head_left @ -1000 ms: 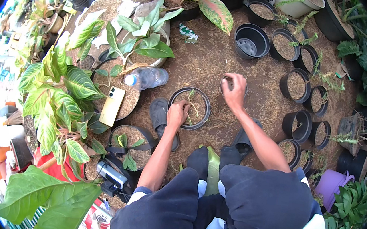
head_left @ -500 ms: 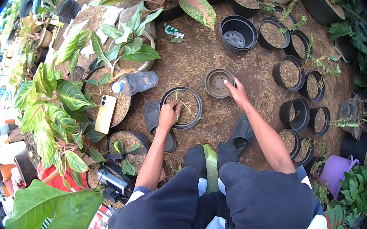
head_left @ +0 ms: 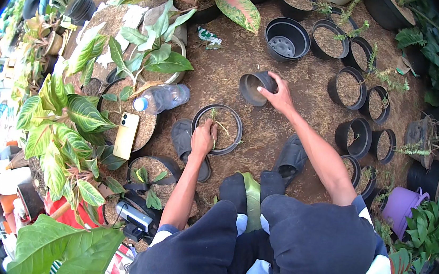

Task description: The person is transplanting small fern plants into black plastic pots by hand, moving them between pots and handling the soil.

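My right hand (head_left: 279, 95) grips a small dark plastic pot (head_left: 250, 91) by its right side. The pot is tilted, its mouth facing left and toward me, and no soil shows in what I can see of it. Nearer and to the left, a round black pot (head_left: 236, 144) filled with brownish soil stands on the ground. Over that soil my left hand (head_left: 203, 137) is closed, fingertips pinching at the base of a thin, pale green seedling (head_left: 223, 126). Its stem bends to the right; the fingertips partly hide its lower end.
A dark pot with a holed bottom (head_left: 287, 43) stands beyond, beside several soil-filled black pots (head_left: 347, 89) along the right. At left are a plastic bottle (head_left: 167, 98), a phone (head_left: 126, 135) and leafy plants (head_left: 58, 141). Dark slippers (head_left: 289, 159) lie near my feet.
My right hand has tipped the small pot from facing up to leaning left, raising its right side. The left hand has stayed at the seedling.
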### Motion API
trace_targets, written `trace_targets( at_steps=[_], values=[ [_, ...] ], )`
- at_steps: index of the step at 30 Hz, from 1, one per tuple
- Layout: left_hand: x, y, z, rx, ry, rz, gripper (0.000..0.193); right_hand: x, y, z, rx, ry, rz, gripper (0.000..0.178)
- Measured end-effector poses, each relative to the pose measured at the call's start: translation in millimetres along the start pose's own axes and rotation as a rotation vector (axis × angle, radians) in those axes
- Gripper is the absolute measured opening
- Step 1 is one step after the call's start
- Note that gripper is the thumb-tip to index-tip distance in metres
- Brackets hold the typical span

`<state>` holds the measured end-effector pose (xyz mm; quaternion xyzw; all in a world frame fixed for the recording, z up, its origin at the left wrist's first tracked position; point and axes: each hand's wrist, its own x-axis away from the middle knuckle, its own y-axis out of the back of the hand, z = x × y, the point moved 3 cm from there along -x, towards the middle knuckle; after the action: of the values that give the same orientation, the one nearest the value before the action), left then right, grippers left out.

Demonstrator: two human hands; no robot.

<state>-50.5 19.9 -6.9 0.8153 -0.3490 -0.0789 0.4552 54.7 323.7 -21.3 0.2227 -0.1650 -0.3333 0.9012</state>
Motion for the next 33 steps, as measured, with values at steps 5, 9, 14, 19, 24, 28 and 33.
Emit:
trace_targets(
  at_steps=[5,9,14,19,24,28,33],
  values=[
    [-4.3,0.7,-3.9,-0.018,-0.144,-0.112,0.017,-53.3,5.5,40.0,0.162,0.261,-0.014,0.087],
    [-1.1,4.0,-4.8,0.000,-0.082,-0.127,0.017,-80.0,-6.9,69.1,0.366,0.281,-0.034,0.085],
    [-2.7,0.3,-4.5,-0.011,-0.088,-0.095,0.018,-79.1,-48.8,62.0,0.387,0.206,-0.008,0.085],
    [-2.3,0.9,-1.2,-0.028,-0.097,-0.081,0.017,-56.9,-66.3,51.9,0.282,0.262,0.140,0.083],
    [-1.6,-1.2,-1.6,-0.018,-0.115,-0.124,0.017,-16.7,-69.5,43.2,0.247,0.279,0.252,0.084],
    [-1.9,-2.4,-4.7,-0.020,-0.092,-0.126,0.017,7.9,-60.5,34.7,0.192,0.169,0.297,0.083],
    [1.3,-3.9,5.8,0.009,-0.115,-0.201,0.016,28.2,-52.6,23.3,0.062,0.102,0.257,0.083]
  ],
)
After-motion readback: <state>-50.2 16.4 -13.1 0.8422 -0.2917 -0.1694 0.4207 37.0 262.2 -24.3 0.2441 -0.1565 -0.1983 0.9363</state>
